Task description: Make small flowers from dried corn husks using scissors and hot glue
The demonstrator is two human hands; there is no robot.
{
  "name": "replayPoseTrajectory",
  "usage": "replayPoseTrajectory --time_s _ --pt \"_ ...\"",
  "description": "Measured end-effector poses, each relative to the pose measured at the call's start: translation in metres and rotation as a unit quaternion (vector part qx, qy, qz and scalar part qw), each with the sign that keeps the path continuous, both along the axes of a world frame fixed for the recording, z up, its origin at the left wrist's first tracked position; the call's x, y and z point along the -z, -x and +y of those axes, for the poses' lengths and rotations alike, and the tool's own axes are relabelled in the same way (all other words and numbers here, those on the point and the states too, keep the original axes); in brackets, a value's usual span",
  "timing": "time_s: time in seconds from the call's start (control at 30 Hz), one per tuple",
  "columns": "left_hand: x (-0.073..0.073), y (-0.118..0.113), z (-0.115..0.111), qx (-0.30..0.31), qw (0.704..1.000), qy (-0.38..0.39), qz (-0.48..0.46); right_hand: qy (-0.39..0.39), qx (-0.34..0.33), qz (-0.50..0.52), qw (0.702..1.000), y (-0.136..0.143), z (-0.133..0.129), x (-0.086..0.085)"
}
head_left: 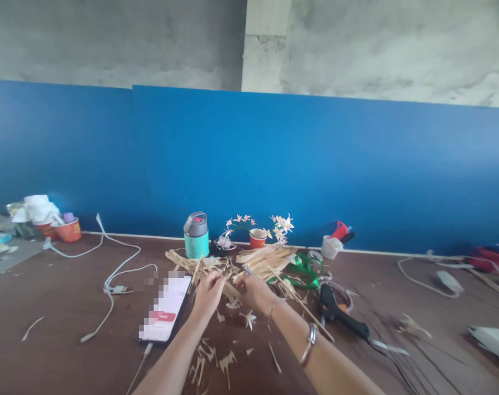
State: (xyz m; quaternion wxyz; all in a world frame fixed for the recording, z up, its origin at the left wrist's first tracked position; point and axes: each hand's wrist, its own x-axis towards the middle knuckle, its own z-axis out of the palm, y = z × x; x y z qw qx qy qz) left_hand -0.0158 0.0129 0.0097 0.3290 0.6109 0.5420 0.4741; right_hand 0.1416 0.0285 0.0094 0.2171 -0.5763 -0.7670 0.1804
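Note:
Near the middle of the brown table, my left hand [209, 289] is closed, its fingers pinched together; what they hold is too small to make out. Close to its right, my right hand [253, 289] is also closed, with a small greyish tip showing above its fingers that I cannot identify. Dried tan husk strips [268, 259] lie just beyond both hands. Below the hands is a small pale star-shaped flower [248, 319], with cut scraps [228, 362] nearer the front edge. Behind the husks, a red cup [257, 238] stands beside white flowers on green stems [282, 224].
A teal jar [196, 236] stands behind my left hand, and a lit phone [167, 308] lies to its left. Right of my right hand are green ribbon [309, 271], a black glue gun [343, 314] and a white cup [330, 247]. White cables [109, 280] cross the left side.

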Motion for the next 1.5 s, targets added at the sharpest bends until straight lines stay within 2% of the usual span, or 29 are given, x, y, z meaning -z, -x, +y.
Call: replayPoseTrajectory --time_s 0.33,0.43,0.6,0.73,0.87,1.0,1.13,1.33,1.5 --pt "0.004 0.001 -0.003 0.074 0.991 0.004 0.112 -0.088 0.028 0.048 0.995 -0.006 0.029 -0.026" --pt "0.008 0.003 -0.003 0.084 0.984 -0.010 0.156 -0.115 0.030 0.062 0.991 -0.007 0.015 -0.021" --pt "0.010 0.007 0.000 0.093 0.962 -0.068 0.246 -0.106 -0.045 0.084 0.990 -0.015 -0.024 -0.002" --pt "0.008 0.006 -0.003 0.105 0.950 -0.097 0.276 -0.121 -0.097 0.095 0.983 -0.019 -0.041 0.008" --pt "0.008 0.003 -0.007 0.097 0.941 -0.119 0.302 -0.103 -0.126 0.084 0.983 -0.018 -0.049 0.005" --pt "0.009 0.002 -0.008 0.086 0.935 -0.136 0.316 -0.085 -0.143 0.027 0.986 -0.018 -0.056 -0.002" --pt "0.010 0.004 -0.005 0.065 0.937 -0.148 0.310 -0.089 -0.116 0.006 0.989 -0.022 -0.059 -0.003" --pt "0.016 0.008 -0.002 0.046 0.941 -0.148 0.301 -0.110 -0.087 0.065 0.988 -0.031 -0.054 0.003" --pt "0.020 0.007 0.000 0.055 0.935 -0.137 0.321 -0.095 -0.117 0.024 0.988 -0.030 -0.056 0.002"
